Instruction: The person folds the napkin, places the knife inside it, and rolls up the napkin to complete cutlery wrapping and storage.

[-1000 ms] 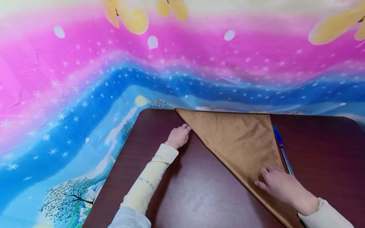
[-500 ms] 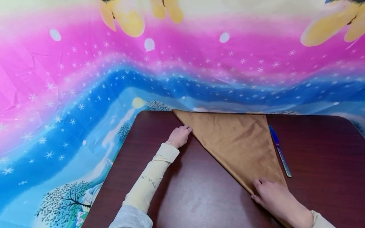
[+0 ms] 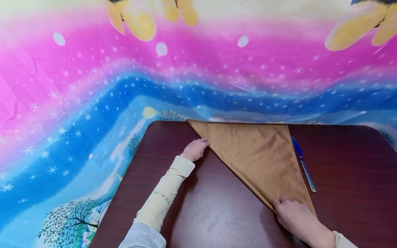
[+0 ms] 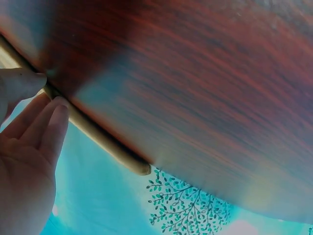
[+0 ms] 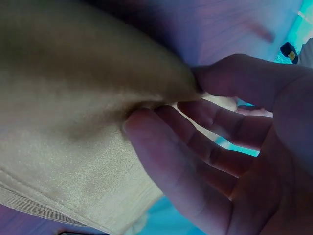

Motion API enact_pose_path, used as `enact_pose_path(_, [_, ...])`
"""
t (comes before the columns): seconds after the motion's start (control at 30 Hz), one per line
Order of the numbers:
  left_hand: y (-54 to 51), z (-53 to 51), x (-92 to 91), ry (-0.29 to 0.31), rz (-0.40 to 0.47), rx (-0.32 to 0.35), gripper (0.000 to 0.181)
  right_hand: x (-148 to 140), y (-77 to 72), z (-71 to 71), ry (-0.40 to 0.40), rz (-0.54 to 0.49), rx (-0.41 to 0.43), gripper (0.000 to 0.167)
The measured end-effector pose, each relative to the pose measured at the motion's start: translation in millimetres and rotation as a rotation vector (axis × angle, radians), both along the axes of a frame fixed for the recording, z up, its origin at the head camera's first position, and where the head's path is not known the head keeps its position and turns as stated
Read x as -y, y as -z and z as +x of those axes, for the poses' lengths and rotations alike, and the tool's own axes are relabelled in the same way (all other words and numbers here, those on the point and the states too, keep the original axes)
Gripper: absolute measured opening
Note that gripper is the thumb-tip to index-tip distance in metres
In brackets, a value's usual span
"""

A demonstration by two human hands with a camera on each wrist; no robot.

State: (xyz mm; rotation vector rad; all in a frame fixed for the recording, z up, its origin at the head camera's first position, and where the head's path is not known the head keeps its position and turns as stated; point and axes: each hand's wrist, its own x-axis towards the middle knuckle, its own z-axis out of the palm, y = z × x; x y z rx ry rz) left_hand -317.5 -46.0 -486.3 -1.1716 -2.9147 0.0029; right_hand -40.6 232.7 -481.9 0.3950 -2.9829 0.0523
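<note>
A golden-brown satin cloth (image 3: 254,155), folded into a triangle, lies on the dark wooden table with its long folded edge running diagonally. At the upper part of that edge, my left hand (image 3: 195,150) pinches the fold; the left wrist view shows its thumb and fingers (image 4: 55,122) meeting at the cloth's rim. Lower down the same fold, my right hand (image 3: 296,218) grips the cloth between thumb and fingertips, seen close in the right wrist view, where the fabric (image 5: 88,147) bunches slightly. The cloth's lower corner is hidden behind the right hand and forearm.
A blue knife-shaped object (image 3: 303,163) with a patterned handle lies just right of the cloth. The table (image 3: 192,213) has rounded far corners. Behind it hangs a printed pink and blue backdrop (image 3: 186,69) with snowflakes and trees.
My right hand has moved down and left from over the cloth to its folded edge and taken hold there. The left hand stays at the upper edge. The view has shifted slightly.
</note>
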Motion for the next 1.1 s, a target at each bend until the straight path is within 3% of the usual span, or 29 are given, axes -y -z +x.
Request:
enact_pose_path(0.17, [0.3, -0.5, -0.2, -0.01, -0.004, -0.01, 0.03, 0.2, 0.1, -0.3, -0.013, 0.004, -0.049, 0.023])
enact_pose_path(0.4, [-1.9, 2.2, -0.6, -0.019, -0.034, -0.014, 0.031, -5.2, -7.9, -1.6, -0.016, -0.022, 0.026, 0.022])
enact_pose_path(0.6, [0.0, 3.0, 1.6, 0.001, -0.038, -0.063, 0.031, -8.8, -7.3, -1.5, -0.049, -0.027, 0.013, 0.024])
enact_pose_path(0.87, [1.1, 5.0, 6.2, 0.081, -0.003, -0.195, 0.009, -15.6, -12.2, 2.3, -0.047, -0.053, 0.104, 0.028])
enact_pose_path(1.1, [1.7, 5.5, 10.9, 0.169, -0.029, -0.3, 0.01, -22.7, -16.0, 5.0, -0.06, -0.071, 0.126, 0.029])
